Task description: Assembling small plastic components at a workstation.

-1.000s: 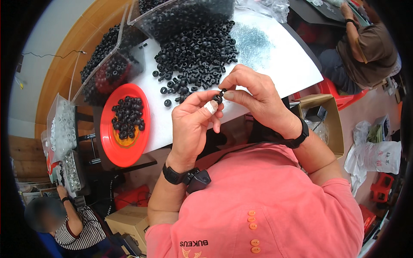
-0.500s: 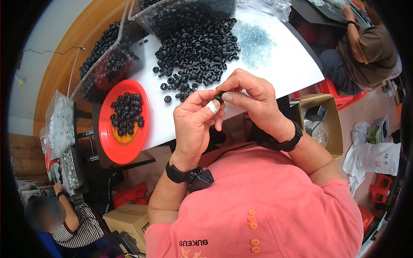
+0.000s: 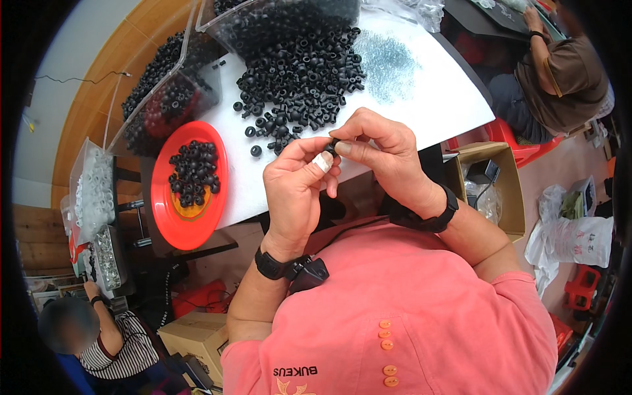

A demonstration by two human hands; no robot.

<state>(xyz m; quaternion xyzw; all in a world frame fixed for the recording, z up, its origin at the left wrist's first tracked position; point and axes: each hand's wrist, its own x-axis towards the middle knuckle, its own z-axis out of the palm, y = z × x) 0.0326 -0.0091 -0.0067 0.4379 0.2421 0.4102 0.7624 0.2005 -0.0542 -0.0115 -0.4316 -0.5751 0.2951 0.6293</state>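
A small round black plastic part (image 3: 334,147) is pinched between both hands above the table's near edge. My left hand (image 3: 293,181), with white tape on its thumb, grips the part from the left. From the right, my right hand (image 3: 388,151) closes thumb and forefinger on it. My fingers hide most of the part. Just beyond them, a heap of loose black plastic parts (image 3: 296,85), some ball-like and some collar-like, lies on the white tabletop (image 3: 441,99). On the left, a red plate (image 3: 162,204) holds several round black parts.
Clear bins of black parts, one at the left (image 3: 155,92) and one at the back (image 3: 283,26), stand past the plate. Tiny silvery pieces (image 3: 388,66) are spread right of the heap. An open cardboard box (image 3: 513,197) sits right. Other people work at far right (image 3: 566,79) and lower left (image 3: 118,349).
Both hands have shifted very slightly left, still pinching the black part. The plate and heap look the same.
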